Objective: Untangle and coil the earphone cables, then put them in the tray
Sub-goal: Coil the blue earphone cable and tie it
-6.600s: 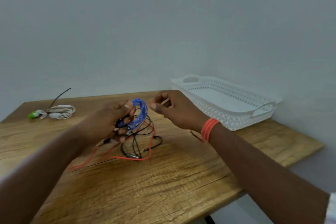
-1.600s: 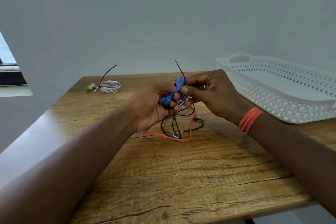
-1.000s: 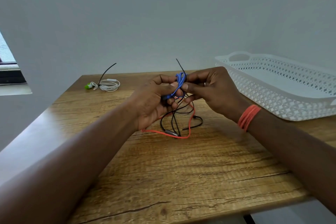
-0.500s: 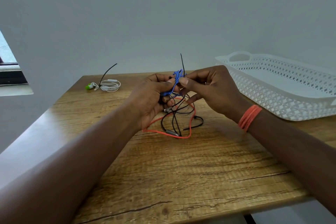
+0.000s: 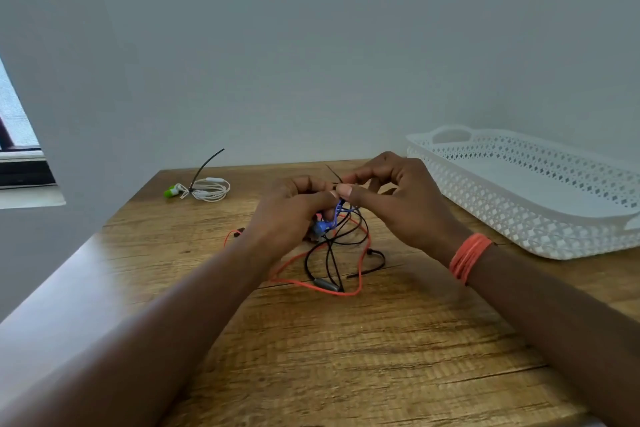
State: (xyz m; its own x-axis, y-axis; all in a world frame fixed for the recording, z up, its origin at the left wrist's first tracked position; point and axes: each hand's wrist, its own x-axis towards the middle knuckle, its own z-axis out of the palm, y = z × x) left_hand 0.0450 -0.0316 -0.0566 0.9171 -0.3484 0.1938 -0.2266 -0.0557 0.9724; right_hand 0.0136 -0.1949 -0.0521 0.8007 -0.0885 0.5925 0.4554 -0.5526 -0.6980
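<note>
One cable bundle looks finished: the white earphones (image 5: 207,188), with green buds, lie coiled and bound by a black tie at the far left of the counter (image 5: 346,357), well apart from the tray (image 5: 519,229). It is not in the tray yet.

The second piece is in work. The left hand (image 5: 291,215) curls its fingers round the blue cable (image 5: 329,220), which is gathered into a small bunch, so this grip is closed on it. The right hand (image 5: 398,204) pinches at the top of the same bunch with thumb and forefinger, where a thin black tie (image 5: 334,174) stands up; I judge that the person is fastening the blue coil, but the knot itself is too small to see.

Under the hands, the orange cable (image 5: 318,288) and the black cable (image 5: 332,263) lie on the counter, crossing one another in loose loops. Both seem untouched, so they must yet be separated, coiled and tied.

The tray, white with a pierced wall, stands at the right of the counter, near the right hand. As far as its inside shows, nothing lies in it. So, in my judgement, less than half of the task is done.
</note>
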